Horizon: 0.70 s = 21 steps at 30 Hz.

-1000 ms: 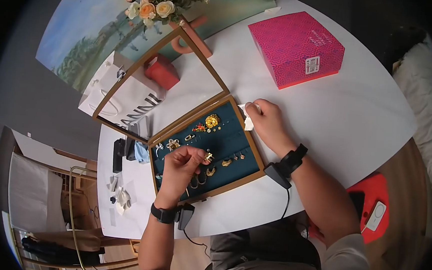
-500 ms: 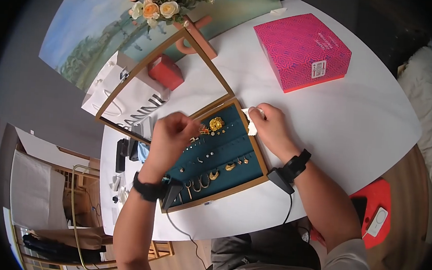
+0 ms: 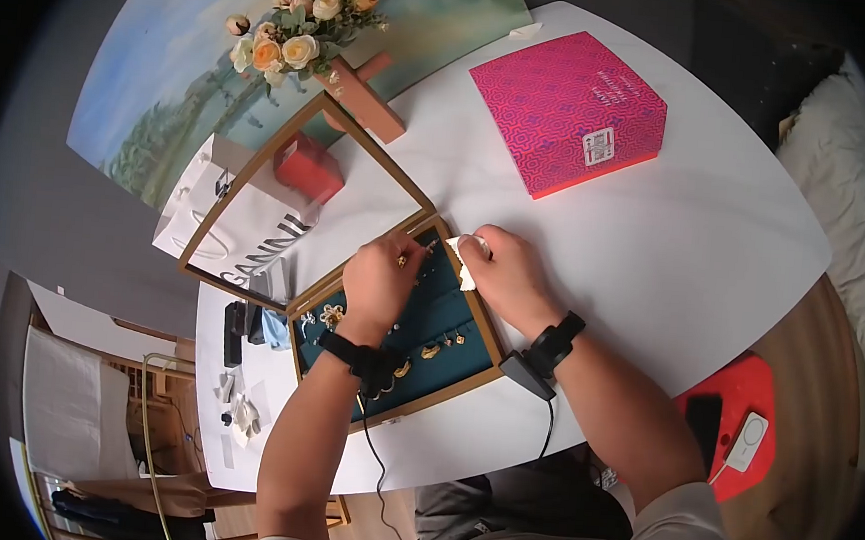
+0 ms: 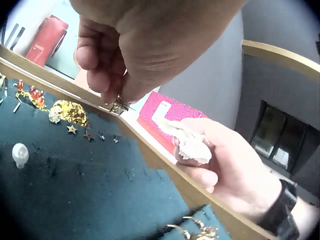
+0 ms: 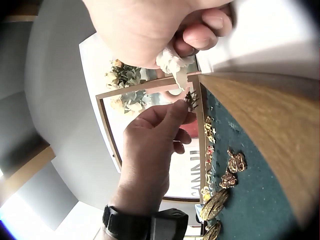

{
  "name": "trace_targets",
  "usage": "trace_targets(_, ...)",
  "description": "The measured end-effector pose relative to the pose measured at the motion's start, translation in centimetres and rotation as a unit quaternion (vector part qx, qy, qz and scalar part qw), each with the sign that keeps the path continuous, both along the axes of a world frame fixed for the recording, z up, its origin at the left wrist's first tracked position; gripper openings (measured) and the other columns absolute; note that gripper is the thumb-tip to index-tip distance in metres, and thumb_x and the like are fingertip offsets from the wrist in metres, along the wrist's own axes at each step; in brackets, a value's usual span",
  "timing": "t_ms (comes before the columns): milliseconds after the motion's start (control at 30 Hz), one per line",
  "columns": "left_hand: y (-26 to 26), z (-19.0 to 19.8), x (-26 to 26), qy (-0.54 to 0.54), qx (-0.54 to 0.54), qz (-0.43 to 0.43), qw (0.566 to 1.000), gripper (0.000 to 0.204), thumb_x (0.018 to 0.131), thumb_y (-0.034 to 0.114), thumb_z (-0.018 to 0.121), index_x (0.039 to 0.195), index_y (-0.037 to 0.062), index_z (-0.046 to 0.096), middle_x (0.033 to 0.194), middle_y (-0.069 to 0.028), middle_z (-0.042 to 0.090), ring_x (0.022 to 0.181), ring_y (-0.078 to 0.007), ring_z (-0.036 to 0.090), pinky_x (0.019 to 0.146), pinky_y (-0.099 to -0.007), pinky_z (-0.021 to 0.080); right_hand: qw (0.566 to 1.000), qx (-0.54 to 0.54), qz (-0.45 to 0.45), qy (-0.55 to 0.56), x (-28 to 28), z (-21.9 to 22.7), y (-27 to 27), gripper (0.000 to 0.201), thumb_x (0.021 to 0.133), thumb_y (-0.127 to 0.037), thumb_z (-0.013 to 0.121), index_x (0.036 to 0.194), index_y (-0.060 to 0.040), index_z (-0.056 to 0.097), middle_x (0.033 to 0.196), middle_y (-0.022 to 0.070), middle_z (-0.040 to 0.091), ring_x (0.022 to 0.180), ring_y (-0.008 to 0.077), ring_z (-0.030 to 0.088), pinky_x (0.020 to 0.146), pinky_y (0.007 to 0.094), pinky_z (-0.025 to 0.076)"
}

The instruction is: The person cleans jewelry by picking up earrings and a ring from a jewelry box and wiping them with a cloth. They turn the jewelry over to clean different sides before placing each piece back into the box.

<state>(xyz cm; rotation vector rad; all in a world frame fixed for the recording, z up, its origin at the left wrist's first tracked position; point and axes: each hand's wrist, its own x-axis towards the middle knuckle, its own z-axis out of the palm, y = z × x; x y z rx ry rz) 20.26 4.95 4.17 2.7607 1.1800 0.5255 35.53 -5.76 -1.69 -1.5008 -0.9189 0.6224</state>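
My left hand point(image 3: 377, 281) pinches a small gold piece of jewellery point(image 5: 191, 100) between thumb and fingertips, at the back right corner of a wooden jewellery box point(image 3: 494, 345). In the left wrist view, that piece sits right by the box's rim, partly hidden by the fingers. My right hand point(image 3: 514, 281) grips a crumpled white tissue point(image 4: 195, 150) just outside the box's right edge. On the dark teal lining point(image 4: 100, 185) lie rows of earrings and ornaments, among them a textured gold ornament point(image 4: 70, 112) and small gold stars point(image 4: 72, 129). My left wrist covers part of the rows.
The box's framed lid point(image 3: 413, 183) stands raised. Behind it are a white paper bag point(image 3: 192, 198), a red box point(image 3: 309, 166) and a vase of flowers point(image 3: 299, 52). A pink patterned box point(image 3: 564, 109) sits back right. Scraps point(image 3: 245, 412) lie at left.
My left hand has carried the gold piece from over the box's middle, past its hinge side, to the back right corner. My right hand keeps the tissue at the right edge.
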Motion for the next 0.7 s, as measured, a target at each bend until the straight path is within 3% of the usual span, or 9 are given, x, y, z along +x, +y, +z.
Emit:
trace_targets(167,-0.2,-1.2,-0.6,0.037,0.067,-0.065,0.995,0.012,0.087,0.021,0.076,0.088,0.0096,0.076,0.081,-0.0101,0.073,0.071,-0.0307,0.07,0.064,-0.0409,0.053,1.0,0.003,-0.001,-0.011,0.1,-0.2,0.1,0.035,0.099,-0.028,0.061,0.084,0.0033,0.061,0.073,0.0228,0.065,0.069,0.0412,0.065,0.065,0.0472,0.049)
trace_targets(267,-1.9,0.4,-1.4,0.009,0.019,-0.028,0.999,0.01,0.087,0.019,0.077,0.087,0.0099,0.074,0.091,-0.0105,0.073,0.075,-0.0319,0.07,0.067,-0.0407,0.055,1.0,0.013,0.0,0.003,0.1,-0.3,0.1,0.035,0.1,-0.028,0.06,0.085,0.0036,0.061,0.075,0.0229,0.066,0.069,0.0406,0.065,0.066,0.0467,0.049)
trace_targets(367,-2.6,2.1,-4.5,-0.061,-0.003,0.018,0.998,0.009,0.088,0.017,0.077,0.089,0.009,0.075,0.089,-0.0095,0.073,0.071,-0.0273,0.069,0.065,-0.0364,0.054,1.0,0.014,0.008,0.012,0.1,-0.7,0.4,0.035,0.1,-0.028,0.06,0.087,0.0036,0.062,0.076,0.0223,0.067,0.069,0.0387,0.065,0.066,0.0453,0.05)
trace_targets(400,-3.3,3.2,-5.7,-0.101,-0.016,0.026,0.994,0.009,0.091,0.015,0.076,0.092,0.0058,0.075,0.085,-0.0088,0.072,0.068,-0.0201,0.066,0.064,-0.033,0.052,1.0,0.012,0.012,0.012,0.1,-0.8,0.4,0.034,0.1,-0.028,0.06,0.087,0.0035,0.062,0.077,0.0221,0.067,0.069,0.038,0.065,0.066,0.0448,0.05)
trace_targets(433,-2.5,2.2,-8.3,-0.186,-0.039,0.012,0.982,0.011,0.094,0.013,0.075,0.094,0.002,0.074,0.082,-0.008,0.071,0.068,-0.0129,0.063,0.064,-0.0289,0.051,1.0,0.008,0.01,0.007,0.1,-0.7,0.3,0.034,0.1,-0.029,0.06,0.087,0.0033,0.062,0.077,0.0216,0.067,0.069,0.0369,0.065,0.066,0.0444,0.05)
trace_targets(467,-2.4,2.1,-10.8,-0.225,-0.101,0.054,0.968,0.014,0.097,0.012,0.072,0.093,-0.0007,0.073,0.08,-0.0043,0.07,0.072,-0.0084,0.062,0.066,-0.0251,0.049,1.0,0.005,0.01,0.003,0.1,-0.7,0.3,0.034,0.1,-0.029,0.061,0.088,0.0031,0.062,0.076,0.0211,0.066,0.068,0.0358,0.065,0.066,0.044,0.05)
trace_targets(533,-4.6,3.2,-14.0,-0.333,-0.167,0.142,0.917,0.018,0.1,0.015,0.07,0.091,-0.0002,0.072,0.079,-0.0001,0.066,0.071,-0.0058,0.058,0.064,-0.0214,0.045,1.0,0.003,0.007,0.001,0.0,-0.6,0.3,0.034,0.1,-0.029,0.061,0.088,0.0028,0.062,0.076,0.02,0.066,0.067,0.0334,0.064,0.066,0.0432,0.05)
trace_targets(633,-6.7,1.4,-19.0,-0.411,-0.151,0.228,0.87,0.021,0.103,0.021,0.069,0.095,0.0015,0.07,0.079,0.0037,0.063,0.066,-0.0029,0.048,0.059,-0.0198,0.036,1.0,0.013,0.015,0.001,-0.2,-0.3,0.3,0.032,0.1,-0.026,0.062,0.088,0.0026,0.062,0.072,0.0179,0.064,0.063,0.0257,0.061,0.063,0.0404,0.049)
trace_targets(700,-7.9,-0.4,-21.6,-0.455,-0.138,0.257,0.841,0.023,0.102,0.023,0.069,0.097,0.001,0.07,0.081,0.0033,0.063,0.07,-0.0031,0.049,0.063,-0.0196,0.037,0.999,0.031,0.017,-0.006,-0.3,-0.8,0.5,0.03,0.1,-0.024,0.063,0.087,0.003,0.061,0.069,0.0161,0.061,0.061,0.0213,0.057,0.061,0.0384,0.047)
